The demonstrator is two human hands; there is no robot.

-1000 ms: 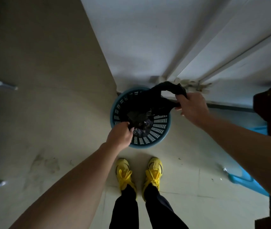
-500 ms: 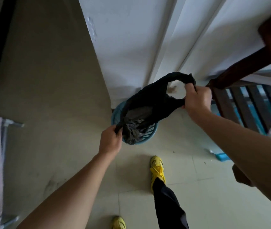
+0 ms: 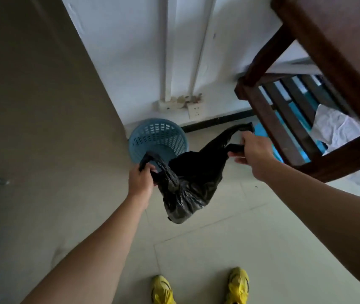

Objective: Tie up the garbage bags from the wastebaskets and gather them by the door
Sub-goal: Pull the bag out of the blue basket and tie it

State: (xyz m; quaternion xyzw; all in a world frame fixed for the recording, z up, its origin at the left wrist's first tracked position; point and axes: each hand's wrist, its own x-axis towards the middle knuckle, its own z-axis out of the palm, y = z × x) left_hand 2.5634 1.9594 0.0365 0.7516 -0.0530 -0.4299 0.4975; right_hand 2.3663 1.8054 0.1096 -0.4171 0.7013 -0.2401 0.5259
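A black garbage bag (image 3: 187, 189) hangs in the air between my two hands, its full bottom sagging above the floor. My left hand (image 3: 140, 179) grips the bag's left handle loop. My right hand (image 3: 252, 153) grips the right handle loop, held higher and further right. Behind the bag a blue mesh wastebasket (image 3: 156, 137) stands on the floor in the corner, with no liner in it.
A beige panel (image 3: 43, 106) fills the left side. A white wall with pipes and a socket (image 3: 194, 110) is behind the basket. A dark wooden frame with slats (image 3: 284, 119) juts in at the right, white cloth on it. My yellow shoes (image 3: 238, 286) stand on pale tiles.
The bag has been lifted fully out of the blue wastebasket and drawn back towards me. Both hands kept their hold on the handles, and I have stepped back from the corner.
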